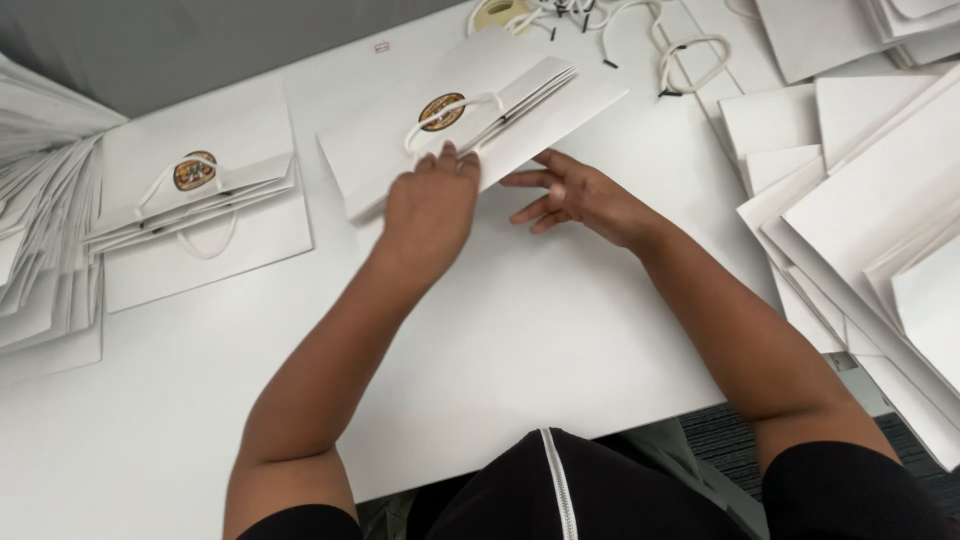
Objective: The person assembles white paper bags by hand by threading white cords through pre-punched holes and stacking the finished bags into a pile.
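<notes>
Near the far edge of the white tabletop (pixel 520 330), we see the left hand (pixel 430 205) resting with fingers curled loosely on the flat, folded white paper gift bag with a round brown sticker and white cord handle (pixel 470 125), not clamping it. Our right hand (pixel 575 195) hovers just beside its near edge, fingers spread, holding nothing. We judge the bag could slide or its flap spring up (only light pressure pins it), nudging the loose white cords (pixel 680 55) beyond.
</notes>
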